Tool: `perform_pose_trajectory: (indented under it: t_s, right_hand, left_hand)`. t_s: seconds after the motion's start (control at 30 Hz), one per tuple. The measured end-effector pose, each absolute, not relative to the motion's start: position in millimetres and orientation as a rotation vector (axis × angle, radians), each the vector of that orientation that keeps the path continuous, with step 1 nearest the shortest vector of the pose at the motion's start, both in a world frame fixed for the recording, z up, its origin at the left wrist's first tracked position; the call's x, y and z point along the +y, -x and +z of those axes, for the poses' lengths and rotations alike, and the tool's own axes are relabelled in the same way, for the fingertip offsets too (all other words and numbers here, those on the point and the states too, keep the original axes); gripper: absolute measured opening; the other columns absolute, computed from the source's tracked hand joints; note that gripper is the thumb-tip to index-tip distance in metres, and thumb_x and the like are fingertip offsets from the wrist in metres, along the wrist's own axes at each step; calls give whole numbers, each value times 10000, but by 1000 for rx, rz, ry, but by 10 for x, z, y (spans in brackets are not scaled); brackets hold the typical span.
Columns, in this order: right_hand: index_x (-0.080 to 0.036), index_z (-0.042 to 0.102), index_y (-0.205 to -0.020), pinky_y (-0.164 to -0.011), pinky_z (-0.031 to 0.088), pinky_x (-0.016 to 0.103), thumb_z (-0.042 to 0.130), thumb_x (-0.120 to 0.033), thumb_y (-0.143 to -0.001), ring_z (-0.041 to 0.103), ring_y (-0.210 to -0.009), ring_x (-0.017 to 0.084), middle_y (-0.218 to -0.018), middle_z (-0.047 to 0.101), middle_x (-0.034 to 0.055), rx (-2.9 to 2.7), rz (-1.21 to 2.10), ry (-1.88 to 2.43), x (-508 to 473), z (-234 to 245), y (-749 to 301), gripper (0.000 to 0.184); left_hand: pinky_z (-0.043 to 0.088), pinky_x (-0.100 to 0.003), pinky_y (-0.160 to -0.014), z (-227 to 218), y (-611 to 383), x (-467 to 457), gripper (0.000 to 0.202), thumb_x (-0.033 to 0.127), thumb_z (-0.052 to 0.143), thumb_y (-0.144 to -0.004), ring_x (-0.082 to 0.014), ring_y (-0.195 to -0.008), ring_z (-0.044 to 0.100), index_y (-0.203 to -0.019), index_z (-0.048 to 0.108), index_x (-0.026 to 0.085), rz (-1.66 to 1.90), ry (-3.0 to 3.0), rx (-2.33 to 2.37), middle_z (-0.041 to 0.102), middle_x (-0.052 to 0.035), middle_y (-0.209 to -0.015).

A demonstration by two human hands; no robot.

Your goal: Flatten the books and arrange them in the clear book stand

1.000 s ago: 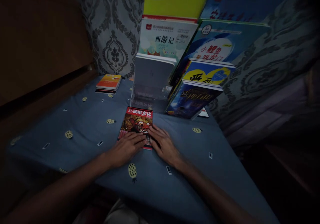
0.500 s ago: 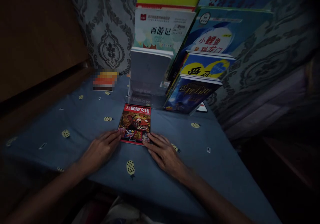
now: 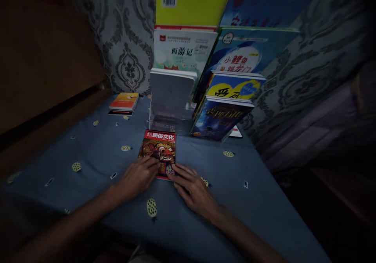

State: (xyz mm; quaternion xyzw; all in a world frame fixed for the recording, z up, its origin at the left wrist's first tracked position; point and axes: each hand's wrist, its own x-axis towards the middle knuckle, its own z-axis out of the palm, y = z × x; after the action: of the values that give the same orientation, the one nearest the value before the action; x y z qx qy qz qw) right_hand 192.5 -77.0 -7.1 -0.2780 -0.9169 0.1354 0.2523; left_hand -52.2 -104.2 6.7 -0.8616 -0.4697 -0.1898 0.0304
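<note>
A red book [image 3: 159, 148] with a mask on its cover lies flat on the blue patterned cloth [image 3: 96, 153]. My left hand [image 3: 138, 177] lies flat, fingers stretched out over the book's near left part. My right hand [image 3: 190, 188] rests on the cloth at the book's near right corner, fingers spread, fingertips touching the edge. Neither hand grips anything.
Behind the book, a tiered stand [image 3: 172, 106] holds several books propped upright in rows against a patterned curtain [image 3: 126, 55]. A small stack of orange books [image 3: 123, 101] lies at the far left. A dark wooden edge [image 3: 47, 114] runs along the left.
My left hand has moved from beside the book onto its near left part. My right hand has barely moved, staying at the near right corner. The view has tilted slightly.
</note>
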Motion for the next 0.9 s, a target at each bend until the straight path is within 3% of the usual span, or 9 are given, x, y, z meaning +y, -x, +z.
perform_pose_trajectory:
  t_s: [0.27, 0.37, 0.5, 0.6, 0.7, 0.8, 0.9]
  right_hand:
    - [-223, 614, -1314, -1055, 463, 558, 562, -243, -928, 544, -1301, 300, -1421, 570, 138, -2453, 348, 957, -360, 8, -1669, 390]
    - [-223, 640, -1277, -1057, 484, 515, 564, -223, -913, 569, -1275, 288, -1391, 594, 133, -2372, 283, 972, -195, -61, -1540, 372]
    - [-200, 596, -1339, -1053, 503, 511, 586, -240, -894, 529, -1320, 314, -1419, 567, 148, -2273, 244, 929, -76, -314, -1517, 446]
    - [-266, 527, -1412, -1087, 478, 504, 577, -234, -898, 481, -1368, 298, -1507, 481, 105, -2208, 294, 892, -48, -528, -1537, 518]
    - [-266, 309, -1546, -1110, 457, 467, 554, -255, -916, 414, -1415, 276, -1569, 383, 105, -2099, 428, 932, -57, -690, -1491, 675]
    - [-253, 199, -1578, -1123, 438, 457, 508, -336, -960, 372, -1434, 261, -1579, 361, 105, -1941, 597, 1032, -58, -777, -1385, 697]
    - [-231, 306, -1549, -1126, 426, 477, 455, -436, -982, 403, -1417, 266, -1549, 410, 109, -1740, 805, 1196, -37, -725, -1265, 621]
  left_hand:
    - [516, -414, -834, 101, 780, -423, 266, 249, 432, -983, -281, -978, 630, -1131, 626, 142, -395, 2223, -1911, 671, -151, -1118]
    - [509, -434, -881, 26, 766, -362, 262, 212, 446, -955, -279, -986, 646, -1149, 610, 154, -548, 2229, -1984, 701, -130, -1039]
    - [485, -482, -988, -152, 864, -231, 357, 232, 496, -902, -274, -1087, 654, -1250, 553, 176, -1337, 2243, -2142, 698, -124, -1169]
    - [551, -414, -915, -184, 893, -133, 358, 212, 546, -872, -251, -1054, 694, -1227, 541, 166, -2193, 1913, -2481, 709, -124, -1157]
    - [597, -351, -786, -109, 759, -122, 252, 171, 570, -874, -226, -897, 747, -1126, 582, 174, -2854, 1326, -2765, 750, -94, -997]
    - [604, -329, -704, 26, 536, -171, 149, 196, 577, -902, -211, -744, 756, -1048, 606, 180, -3167, 927, -2764, 757, -57, -839]
    - [598, -331, -660, 203, 366, -218, 148, 299, 572, -931, -205, -664, 743, -1019, 620, 190, -3280, 850, -2650, 753, -42, -791]
